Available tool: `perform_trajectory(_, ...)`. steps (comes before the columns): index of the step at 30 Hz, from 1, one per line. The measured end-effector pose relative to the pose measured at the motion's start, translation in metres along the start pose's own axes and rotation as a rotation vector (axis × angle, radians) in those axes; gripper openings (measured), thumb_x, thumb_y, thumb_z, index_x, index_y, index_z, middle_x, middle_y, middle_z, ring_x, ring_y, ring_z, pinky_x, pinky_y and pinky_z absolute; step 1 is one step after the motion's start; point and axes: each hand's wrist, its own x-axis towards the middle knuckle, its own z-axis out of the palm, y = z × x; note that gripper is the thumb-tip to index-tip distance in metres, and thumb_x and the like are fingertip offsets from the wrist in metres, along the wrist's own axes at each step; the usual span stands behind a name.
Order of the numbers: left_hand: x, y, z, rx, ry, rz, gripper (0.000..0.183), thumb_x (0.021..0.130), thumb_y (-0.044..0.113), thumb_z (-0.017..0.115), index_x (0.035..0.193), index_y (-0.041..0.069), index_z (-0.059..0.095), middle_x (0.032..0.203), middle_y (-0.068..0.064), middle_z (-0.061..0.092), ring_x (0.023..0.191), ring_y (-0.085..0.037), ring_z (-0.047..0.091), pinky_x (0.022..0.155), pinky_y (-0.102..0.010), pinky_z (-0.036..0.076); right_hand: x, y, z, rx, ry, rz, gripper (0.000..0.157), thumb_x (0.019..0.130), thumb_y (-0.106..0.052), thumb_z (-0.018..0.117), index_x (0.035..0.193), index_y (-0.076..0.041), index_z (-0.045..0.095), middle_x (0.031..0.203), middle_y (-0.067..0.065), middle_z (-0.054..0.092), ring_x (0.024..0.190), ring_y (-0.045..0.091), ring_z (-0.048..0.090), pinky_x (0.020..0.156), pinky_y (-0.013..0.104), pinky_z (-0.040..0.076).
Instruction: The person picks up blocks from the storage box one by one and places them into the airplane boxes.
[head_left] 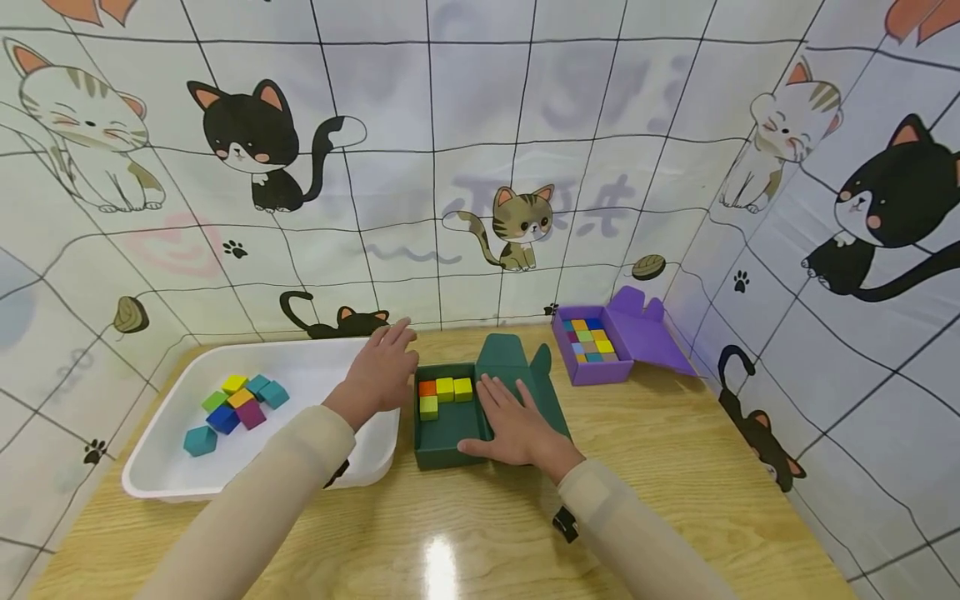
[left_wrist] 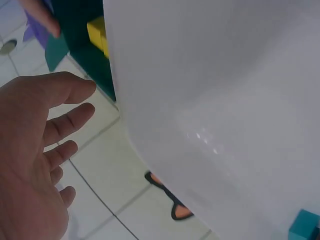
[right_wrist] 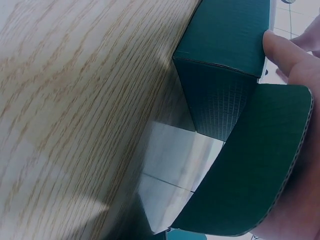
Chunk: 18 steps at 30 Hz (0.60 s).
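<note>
Fingers spread and holding nothing, the right hand (head_left: pixel 517 423) lies over the folded-back lid (head_left: pixel 504 354) of the green box (head_left: pixel 453 458), thumb at the box's edge. The left hand (head_left: pixel 384 367), relaxed and empty with its thumb apart from the fingers, hovers at the edge of the white tray (head_left: pixel 322 358) nearest the box. Between the hands, the box holds four cubes (head_left: pixel 445 389), grouped toward its far left; more loose cubes (head_left: pixel 251 414) lie left of the left hand in the tray. Packing neatly seems the work: light right-hand pressure should keep the lid back and the box from sliding, while the left hand does best to pinch each cube by opposite faces and lower it square against its neighbours.
</note>
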Motion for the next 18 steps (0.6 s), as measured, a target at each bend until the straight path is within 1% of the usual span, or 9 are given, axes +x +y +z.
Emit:
perform_trajectory(2, -0.007, -0.014, -0.001, -0.022, 0.045, -0.01, 0.012, 0.086, 0.024, 0.065, 0.091, 0.013, 0.069, 0.142, -0.014, 0.047, 0.147, -0.036, 0.023, 0.12, -0.051, 0.023, -0.001, 0.0, 0.0, -0.003, -0.005, -0.001, 0.099, 0.087, -0.073, 0.045, 0.157, -0.011, 0.011, 0.166, 0.006, 0.005, 0.154, 0.024, 0.007, 0.123, 0.055, -0.003)
perform_trajectory(4, -0.015, -0.028, 0.0, -0.048, 0.075, -0.032, 0.012, 0.084, 0.024, 0.067, 0.091, 0.014, 0.069, 0.14, -0.015, 0.048, 0.146, -0.037, 0.024, 0.119, -0.052, 0.024, -0.001, 0.001, 0.0, -0.003, -0.004, -0.003, 0.1, 0.087, -0.074, 0.044, 0.157, -0.011, 0.011, 0.166, 0.006, 0.005, 0.154, 0.024, 0.007, 0.123, 0.055, -0.003)
perform_trajectory(8, -0.031, -0.054, 0.008, -0.104, 0.1, -0.096, 0.013, 0.081, 0.021, 0.069, 0.09, 0.013, 0.071, 0.137, -0.017, 0.049, 0.145, -0.039, 0.024, 0.117, -0.056, 0.025, -0.002, 0.001, 0.0, -0.001, 0.0, -0.003, 0.1, 0.087, -0.074, 0.045, 0.157, -0.01, 0.011, 0.166, 0.007, 0.005, 0.154, 0.024, 0.007, 0.123, 0.055, -0.003)
perform_trajectory(12, -0.049, -0.075, 0.015, -0.139, 0.076, -0.17, 0.013, 0.079, 0.02, 0.07, 0.089, 0.012, 0.073, 0.137, -0.02, 0.048, 0.144, -0.042, 0.023, 0.117, -0.06, 0.023, -0.001, 0.002, 0.001, -0.006, 0.002, -0.003, 0.1, 0.087, -0.074, 0.045, 0.157, -0.011, 0.011, 0.166, 0.006, 0.005, 0.154, 0.024, 0.007, 0.123, 0.055, -0.004)
perform_trajectory(14, -0.059, -0.084, 0.017, -0.152, 0.053, -0.204, 0.013, 0.079, 0.02, 0.072, 0.09, 0.012, 0.073, 0.138, -0.021, 0.048, 0.144, -0.043, 0.022, 0.117, -0.062, 0.021, -0.001, 0.002, 0.001, -0.007, 0.006, -0.004, 0.1, 0.087, -0.074, 0.044, 0.157, -0.01, 0.012, 0.166, 0.006, 0.006, 0.154, 0.024, 0.007, 0.123, 0.055, -0.003)
perform_trajectory(18, -0.08, -0.104, 0.023, -0.181, 0.026, -0.259, 0.014, 0.079, 0.02, 0.073, 0.09, 0.011, 0.073, 0.138, -0.023, 0.046, 0.142, -0.046, 0.02, 0.115, -0.065, 0.02, -0.001, 0.002, 0.001, -0.001, 0.007, -0.006, 0.1, 0.087, -0.074, 0.045, 0.157, -0.01, 0.012, 0.166, 0.006, 0.006, 0.154, 0.024, 0.007, 0.123, 0.055, -0.003)
